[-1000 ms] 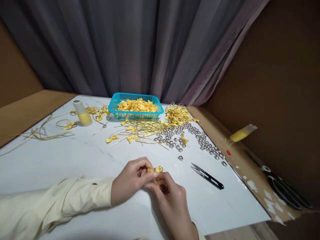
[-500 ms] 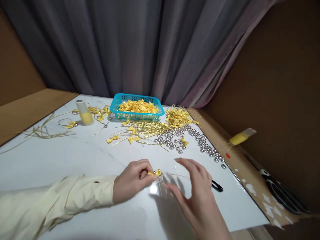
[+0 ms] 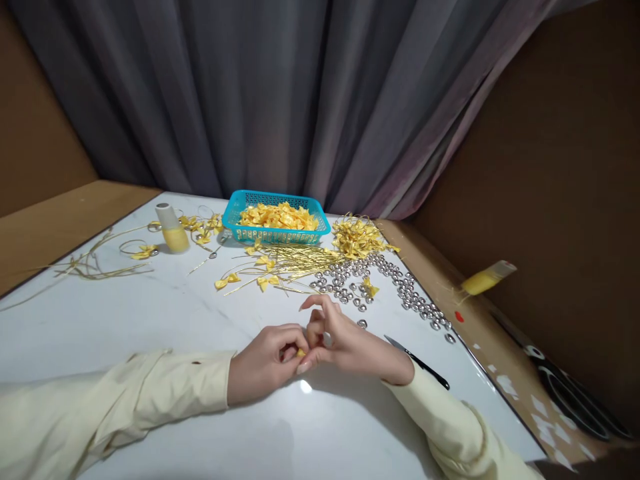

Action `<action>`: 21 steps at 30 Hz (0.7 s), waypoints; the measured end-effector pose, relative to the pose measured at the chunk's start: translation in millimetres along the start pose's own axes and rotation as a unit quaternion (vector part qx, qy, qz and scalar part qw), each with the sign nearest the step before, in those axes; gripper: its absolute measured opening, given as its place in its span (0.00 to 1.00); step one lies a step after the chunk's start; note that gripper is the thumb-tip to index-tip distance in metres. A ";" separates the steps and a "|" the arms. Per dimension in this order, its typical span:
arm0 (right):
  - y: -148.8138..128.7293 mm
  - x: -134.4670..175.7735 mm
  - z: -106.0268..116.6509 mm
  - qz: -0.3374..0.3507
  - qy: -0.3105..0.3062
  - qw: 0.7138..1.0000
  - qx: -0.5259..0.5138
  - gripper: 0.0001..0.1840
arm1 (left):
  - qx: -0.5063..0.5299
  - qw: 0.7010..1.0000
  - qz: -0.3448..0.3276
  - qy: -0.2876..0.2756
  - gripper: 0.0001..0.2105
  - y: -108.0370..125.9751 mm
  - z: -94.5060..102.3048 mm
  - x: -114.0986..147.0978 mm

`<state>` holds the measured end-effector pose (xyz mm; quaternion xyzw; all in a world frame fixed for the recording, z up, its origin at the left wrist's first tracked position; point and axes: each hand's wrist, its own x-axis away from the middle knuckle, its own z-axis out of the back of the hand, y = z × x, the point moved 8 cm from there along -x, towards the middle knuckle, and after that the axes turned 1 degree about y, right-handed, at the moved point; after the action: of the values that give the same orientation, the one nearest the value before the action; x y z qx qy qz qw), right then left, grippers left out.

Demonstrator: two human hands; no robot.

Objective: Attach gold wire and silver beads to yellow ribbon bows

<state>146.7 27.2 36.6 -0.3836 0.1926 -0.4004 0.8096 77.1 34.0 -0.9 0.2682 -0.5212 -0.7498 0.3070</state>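
Yellow bow (image 3: 301, 353): pinched at the left fingertips, between the hands; mostly hidden, its long axis cannot be told.
Left hand (image 3: 264, 363): curled nearly closed around the bow.
Right hand (image 3: 336, 339): half-curled, brought against the bow's right side; any grip is hidden.
Writing: none can be read on the bottle (image 3: 173, 231).

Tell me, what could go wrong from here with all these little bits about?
The yellow piece in the left hand is tiny and mostly hidden by fingers, so it might slip or be crushed as the right hand works against it.

The snips lie close by the right wrist; a careless move could knock them or prick skin.

Loose silver beads run along the table's right side, so a bump might scatter some off.
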 end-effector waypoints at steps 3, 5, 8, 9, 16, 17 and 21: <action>9.6 -1.4 -7.0 -0.035 -0.025 0.994 -0.101 0.23 | -0.002 1.000 -0.002 -0.003 0.10 1.6 -0.3 0.2; 10.2 -2.3 -9.3 -0.036 -0.025 0.988 -0.146 0.22 | -0.004 1.000 -0.002 -0.001 0.11 2.2 0.9 -0.2; 7.3 -3.5 -7.2 -0.018 0.001 0.977 -0.213 0.18 | -0.005 1.000 0.000 0.005 0.11 1.9 3.5 -1.6; 6.6 -3.7 -5.7 -0.013 0.012 0.973 -0.230 0.17 | -0.007 1.000 0.003 0.006 0.11 1.2 4.2 -2.1; 10.5 -1.4 9.3 -0.011 0.093 0.972 -0.213 0.15 | -0.017 1.000 0.020 0.000 0.09 -2.2 3.5 -2.6; 11.3 -1.1 11.3 -0.010 0.098 0.973 -0.209 0.15 | -0.016 1.000 0.020 0.001 0.09 -1.7 3.6 -2.2; 20.0 -1.8 13.3 -0.038 0.072 0.976 -0.203 0.14 | -0.009 1.000 0.012 0.005 0.10 2.6 4.1 -0.4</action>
<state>163.9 42.5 29.5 -0.5175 0.3129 -0.4098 0.6830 74.9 36.0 2.8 0.2629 -0.5158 -0.7495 0.3209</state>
